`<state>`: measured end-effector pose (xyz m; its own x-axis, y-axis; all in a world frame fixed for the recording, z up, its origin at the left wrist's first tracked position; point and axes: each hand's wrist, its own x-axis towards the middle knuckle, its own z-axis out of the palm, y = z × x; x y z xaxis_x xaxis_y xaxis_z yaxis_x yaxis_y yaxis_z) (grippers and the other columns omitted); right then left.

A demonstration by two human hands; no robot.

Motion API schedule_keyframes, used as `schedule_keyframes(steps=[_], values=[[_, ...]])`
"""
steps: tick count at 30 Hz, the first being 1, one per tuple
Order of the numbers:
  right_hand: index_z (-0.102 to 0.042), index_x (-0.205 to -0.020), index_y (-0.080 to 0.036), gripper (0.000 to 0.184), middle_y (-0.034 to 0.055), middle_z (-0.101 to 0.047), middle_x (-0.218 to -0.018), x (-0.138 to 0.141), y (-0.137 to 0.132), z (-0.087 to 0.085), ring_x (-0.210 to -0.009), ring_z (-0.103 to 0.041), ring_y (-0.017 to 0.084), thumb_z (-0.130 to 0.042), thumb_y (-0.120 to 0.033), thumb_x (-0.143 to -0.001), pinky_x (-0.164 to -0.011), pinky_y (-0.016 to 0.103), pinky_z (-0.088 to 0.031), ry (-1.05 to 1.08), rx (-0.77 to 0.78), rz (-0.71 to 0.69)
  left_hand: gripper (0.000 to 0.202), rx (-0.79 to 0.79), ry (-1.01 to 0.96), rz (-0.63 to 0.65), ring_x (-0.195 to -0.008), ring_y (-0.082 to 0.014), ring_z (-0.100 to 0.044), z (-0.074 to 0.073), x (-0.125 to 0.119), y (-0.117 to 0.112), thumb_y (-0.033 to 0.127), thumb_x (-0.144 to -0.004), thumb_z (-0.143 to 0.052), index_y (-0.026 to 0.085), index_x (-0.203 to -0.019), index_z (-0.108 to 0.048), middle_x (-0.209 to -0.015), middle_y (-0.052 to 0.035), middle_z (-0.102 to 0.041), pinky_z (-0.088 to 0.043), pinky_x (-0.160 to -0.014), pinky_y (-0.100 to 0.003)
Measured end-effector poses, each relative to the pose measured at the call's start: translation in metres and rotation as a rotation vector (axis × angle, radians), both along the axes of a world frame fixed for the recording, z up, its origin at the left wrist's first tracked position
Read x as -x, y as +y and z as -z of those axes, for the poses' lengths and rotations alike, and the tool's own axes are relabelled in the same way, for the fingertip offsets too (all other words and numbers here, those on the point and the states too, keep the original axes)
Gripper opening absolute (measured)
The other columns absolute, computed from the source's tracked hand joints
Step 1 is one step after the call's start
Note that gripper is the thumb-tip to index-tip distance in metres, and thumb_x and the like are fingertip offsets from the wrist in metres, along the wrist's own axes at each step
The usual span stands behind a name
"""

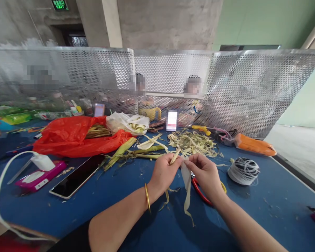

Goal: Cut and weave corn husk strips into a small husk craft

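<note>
My left hand (166, 171) wears a gold bangle and pinches a pale corn husk strip (186, 178) over the table. Thumb and fingertips of my right hand (203, 171) are closed on the same husk, close beside the left fingers. The strip hangs down between both hands and ends in a thin curled tail. Red-handled scissors (199, 192) lie under my right hand, partly hidden by it. Just beyond my hands is a heap of shredded dry husk (194, 142). Longer green-yellow husks (123, 152) lie to the left.
At left are a red plastic bag (65, 134), a phone (77, 176) and a purple power strip (40, 176) with a white cable. A spool of white cord (243, 171) and an orange packet (254, 144) sit at right. A perforated metal screen (170, 70) stands behind, with people beyond it.
</note>
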<state>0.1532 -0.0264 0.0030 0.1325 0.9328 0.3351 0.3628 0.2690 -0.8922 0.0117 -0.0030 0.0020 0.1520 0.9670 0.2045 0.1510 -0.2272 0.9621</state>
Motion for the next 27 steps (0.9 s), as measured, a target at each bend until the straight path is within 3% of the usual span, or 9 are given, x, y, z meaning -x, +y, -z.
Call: schedule_keyframes(steps=[5,11,15,19,22,27], values=[[-0.055,-0.068,-0.020,0.021,-0.0031,-0.052,-0.060,0.001,-0.002,0.000,-0.055,-0.045,0.012,-0.058,-0.036,-0.081,-0.051,0.024,-0.036,-0.109,-0.041,0.020,0.029,0.029,-0.021,0.011,-0.048,-0.0082,-0.032,0.001,0.000,-0.001,0.040,-0.078,-0.058,0.017,-0.060,-0.054,-0.049,0.0070,-0.038,-0.026,-0.049,-0.022],[-0.054,-0.073,-0.022,0.015,-0.0005,-0.060,-0.068,0.002,-0.008,-0.003,-0.062,-0.054,0.014,-0.054,-0.028,-0.086,-0.058,0.025,-0.038,-0.445,-0.236,0.087,0.034,0.091,-0.119,0.051,-0.047,-0.0081,-0.030,0.006,-0.003,0.001,0.045,-0.077,-0.058,0.018,-0.058,-0.049,-0.050,0.0070,-0.034,-0.023,-0.047,-0.023],[-0.055,-0.077,-0.022,0.014,0.0021,-0.061,-0.076,0.002,-0.011,-0.002,-0.069,-0.056,0.016,-0.050,-0.024,-0.090,-0.063,0.027,-0.039,-0.577,-0.353,0.050,0.035,0.082,-0.112,0.013,-0.047,-0.0081,-0.030,0.007,-0.003,0.003,0.046,-0.077,-0.057,0.019,-0.057,-0.046,-0.050,0.0070,-0.032,-0.022,-0.046,-0.023],[-0.056,-0.080,-0.022,0.008,0.0023,-0.063,-0.078,0.004,-0.011,-0.002,-0.073,-0.058,0.017,-0.054,-0.024,-0.087,-0.067,0.028,-0.043,-0.452,-0.336,0.015,0.034,0.044,-0.093,-0.016,-0.048,-0.0085,-0.032,0.007,-0.002,0.003,0.045,-0.079,-0.056,0.019,-0.059,-0.046,-0.050,0.0068,-0.035,-0.024,-0.048,-0.022],[-0.057,-0.085,-0.021,0.013,0.0020,-0.064,-0.077,0.007,-0.009,-0.001,-0.071,-0.059,0.017,-0.062,-0.033,-0.082,-0.067,0.028,-0.046,-0.235,-0.199,0.040,0.034,0.013,-0.073,-0.046,-0.049,-0.0084,-0.032,0.006,0.000,0.003,0.044,-0.080,-0.055,0.019,-0.060,-0.045,-0.050,0.0070,-0.036,-0.024,-0.048,-0.022],[-0.057,-0.075,-0.020,0.020,-0.0005,-0.058,-0.066,0.007,-0.004,0.002,-0.059,-0.051,0.014,-0.064,-0.038,-0.078,-0.054,0.026,-0.042,-0.023,0.009,-0.031,0.036,0.023,-0.074,-0.058,-0.048,-0.0079,-0.030,0.005,0.000,0.002,0.043,-0.081,-0.055,0.019,-0.059,-0.043,-0.049,0.0073,-0.035,-0.024,-0.048,-0.022]])
